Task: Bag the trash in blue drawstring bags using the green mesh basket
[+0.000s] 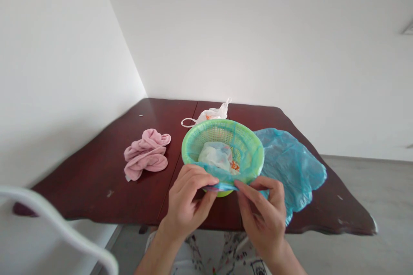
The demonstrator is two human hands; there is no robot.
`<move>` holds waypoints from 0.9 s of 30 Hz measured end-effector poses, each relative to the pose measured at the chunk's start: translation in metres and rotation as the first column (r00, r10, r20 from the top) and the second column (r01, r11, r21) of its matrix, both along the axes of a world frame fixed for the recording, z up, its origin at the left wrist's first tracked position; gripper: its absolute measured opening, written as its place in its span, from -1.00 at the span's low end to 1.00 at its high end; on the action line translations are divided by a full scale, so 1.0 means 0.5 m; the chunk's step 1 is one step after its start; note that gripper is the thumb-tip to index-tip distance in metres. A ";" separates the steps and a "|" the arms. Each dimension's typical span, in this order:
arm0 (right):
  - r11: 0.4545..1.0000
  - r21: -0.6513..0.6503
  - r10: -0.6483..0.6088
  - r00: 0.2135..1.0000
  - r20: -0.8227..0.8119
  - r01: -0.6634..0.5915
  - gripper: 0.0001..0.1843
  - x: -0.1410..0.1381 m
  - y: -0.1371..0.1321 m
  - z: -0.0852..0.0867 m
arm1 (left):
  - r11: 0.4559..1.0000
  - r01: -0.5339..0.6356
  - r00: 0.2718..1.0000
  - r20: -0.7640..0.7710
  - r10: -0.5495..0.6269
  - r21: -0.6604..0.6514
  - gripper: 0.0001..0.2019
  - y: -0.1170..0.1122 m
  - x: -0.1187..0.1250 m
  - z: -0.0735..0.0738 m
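A green plastic basket (222,129) stands near the table's front edge, with thin blue plastic film stretched over its rim. Through the film I see a crumpled whitish plastic bag (214,154) with orange print inside. At the near rim, my left hand (190,195) pinches the edge of the blue plastic bag (222,187) between thumb and fingers. To its right, my right hand (264,206) pinches the same edge, a short gap away. A wide part of blue plastic (287,163) spreads over the table right of the basket.
On the dark red table (106,172), a folded pink cloth (146,154) lies left of the basket. Behind the basket is a white plastic bag (214,112) with loop handles. White walls rise behind and to the left. A blurred white curved bar (58,223) crosses the lower left.
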State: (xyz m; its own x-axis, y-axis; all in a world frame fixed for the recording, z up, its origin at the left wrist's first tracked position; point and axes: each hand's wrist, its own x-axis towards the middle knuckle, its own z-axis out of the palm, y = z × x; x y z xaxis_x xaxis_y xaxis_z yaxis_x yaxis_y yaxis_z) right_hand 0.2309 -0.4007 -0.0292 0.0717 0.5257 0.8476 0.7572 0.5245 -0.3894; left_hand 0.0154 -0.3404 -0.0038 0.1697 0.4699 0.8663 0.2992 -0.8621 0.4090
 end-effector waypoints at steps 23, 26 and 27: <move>0.687 -0.615 0.510 0.860 0.031 -0.386 -0.44 0.239 0.232 0.187 | 0.872 0.021 0.949 -0.264 -0.170 -0.489 -0.47 0.249 -0.130 0.155; 0.657 -0.640 0.537 0.843 0.026 -0.399 -0.50 0.278 0.299 0.190 | 0.869 0.050 0.937 -0.277 -0.211 -0.492 -0.44 0.299 -0.143 0.178; 0.683 -0.631 0.497 0.867 0.031 -0.369 -0.54 0.289 0.323 0.188 | 0.868 0.058 0.929 -0.292 -0.228 -0.494 -0.46 0.313 -0.147 0.187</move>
